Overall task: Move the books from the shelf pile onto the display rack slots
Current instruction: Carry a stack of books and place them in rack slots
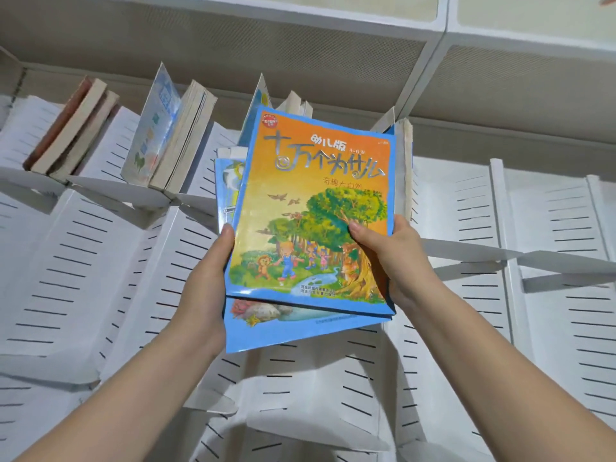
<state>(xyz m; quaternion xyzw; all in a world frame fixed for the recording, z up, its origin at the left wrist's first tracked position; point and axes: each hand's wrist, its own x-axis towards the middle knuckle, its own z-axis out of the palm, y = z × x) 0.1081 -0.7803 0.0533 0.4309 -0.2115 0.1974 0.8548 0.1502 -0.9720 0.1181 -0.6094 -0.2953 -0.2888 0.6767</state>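
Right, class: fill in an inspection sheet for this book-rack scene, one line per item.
Surface: white slotted display rack, many slots bare.
Job's things: orange book on top of a blue-edged book, both held in front of the rack.
Clutter: brown books and pale books standing in upper slots.
Grippers: left hand and right hand grip the held books' sides.
Cables: nothing seen.
Surroundings: white shelf units above.

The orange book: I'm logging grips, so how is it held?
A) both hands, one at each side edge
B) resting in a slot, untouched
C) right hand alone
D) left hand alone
A: the left hand and right hand each clasp a side edge of the orange book.
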